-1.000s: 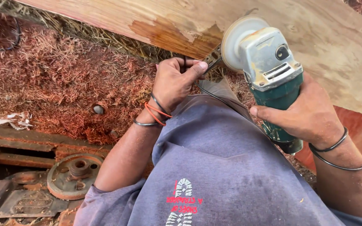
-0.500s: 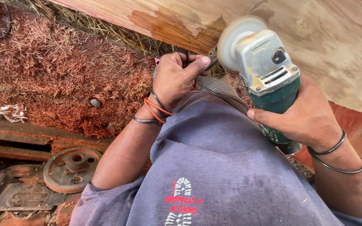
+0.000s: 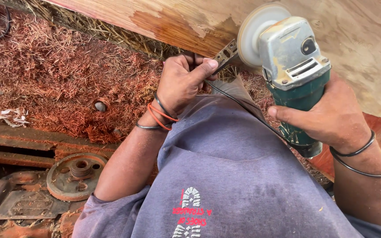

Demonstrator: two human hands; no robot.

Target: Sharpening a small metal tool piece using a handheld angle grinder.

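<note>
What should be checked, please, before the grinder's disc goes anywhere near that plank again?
1. Right hand grips the angle grinder body: ok.
2. Left hand holds the small metal wrench at the disc: not ok, the tool is beside the wheel.
3. Disc tight on its spindle: cannot tell.
4. Cable free of the disc: ok, it lies across the shirt.
5. Gloves on hands: not ok, both bare.
6. Plank held firm: cannot tell.
</note>
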